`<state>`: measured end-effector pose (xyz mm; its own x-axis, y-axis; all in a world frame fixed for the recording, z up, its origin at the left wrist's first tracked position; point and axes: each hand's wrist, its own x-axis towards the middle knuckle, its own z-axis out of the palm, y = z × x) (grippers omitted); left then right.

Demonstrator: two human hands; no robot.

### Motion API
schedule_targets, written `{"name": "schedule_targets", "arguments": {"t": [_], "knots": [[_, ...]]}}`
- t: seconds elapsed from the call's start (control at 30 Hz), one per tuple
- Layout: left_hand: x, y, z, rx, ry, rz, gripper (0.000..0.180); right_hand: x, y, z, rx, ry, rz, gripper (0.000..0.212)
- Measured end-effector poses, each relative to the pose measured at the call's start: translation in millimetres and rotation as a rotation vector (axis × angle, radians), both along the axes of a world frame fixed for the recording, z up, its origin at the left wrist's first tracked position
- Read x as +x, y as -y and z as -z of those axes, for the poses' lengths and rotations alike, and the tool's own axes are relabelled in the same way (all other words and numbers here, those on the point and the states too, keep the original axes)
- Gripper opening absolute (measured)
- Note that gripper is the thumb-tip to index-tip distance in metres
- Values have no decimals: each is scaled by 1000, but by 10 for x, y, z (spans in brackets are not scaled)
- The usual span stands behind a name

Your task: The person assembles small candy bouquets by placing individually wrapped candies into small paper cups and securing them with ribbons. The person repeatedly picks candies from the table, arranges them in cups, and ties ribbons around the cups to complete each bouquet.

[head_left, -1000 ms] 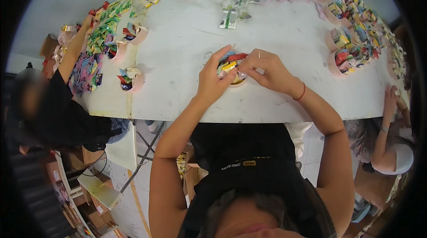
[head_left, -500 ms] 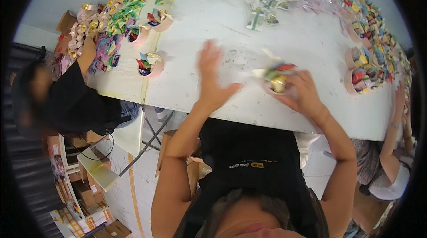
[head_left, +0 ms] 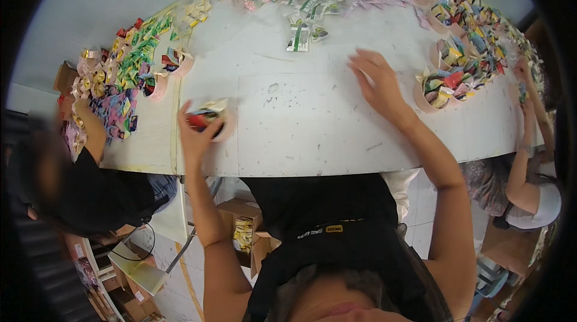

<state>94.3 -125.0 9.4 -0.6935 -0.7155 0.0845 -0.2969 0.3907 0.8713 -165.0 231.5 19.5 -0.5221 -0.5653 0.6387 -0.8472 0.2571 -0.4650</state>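
Observation:
At the left of the table, my left hand [head_left: 196, 134] is closed around the side of a small pale-pink tub [head_left: 227, 131]. Red, yellow and white snack packets fill this tub and stick up past its rim. My right hand [head_left: 378, 84] is over the bare tabletop right of the middle, fingers stretched out and holding nothing. To its right stands a packed pink tub [head_left: 424, 98], with more filled tubs and packets behind it. Two other filled tubs, one of them a pink tub [head_left: 157, 90], stand beyond my left hand.
Loose packets lie along the white table's [head_left: 282, 141] far edge, among them green-and-white sachets [head_left: 297, 38] and a green packet heap [head_left: 135, 57]. A person in black [head_left: 90, 196] reaches in at the left; another person's arms [head_left: 524, 123] are at the right. An open carton [head_left: 240, 214] sits below.
My right hand has let go of the tub it held and is empty. My left hand, empty before, has moved left and taken hold of a tub. The view has turned.

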Motion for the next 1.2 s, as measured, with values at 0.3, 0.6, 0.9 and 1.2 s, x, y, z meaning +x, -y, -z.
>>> {"name": "schedule_targets", "arguments": {"t": [0.3,0.6,0.9,1.2], "knots": [[-555,-820,-43,223,-262,410,98,-948,916,342,181,12,-99,40],[-489,-851,73,259,-265,401,51,-439,225,233,109,90,-12,13],[-575,-836,148,38,-290,456,53,778,925,-270,-78,201,-546,35],[-444,-1097,-155,-270,-156,369,64,899,968,-323,188,125,-539,28]]}}
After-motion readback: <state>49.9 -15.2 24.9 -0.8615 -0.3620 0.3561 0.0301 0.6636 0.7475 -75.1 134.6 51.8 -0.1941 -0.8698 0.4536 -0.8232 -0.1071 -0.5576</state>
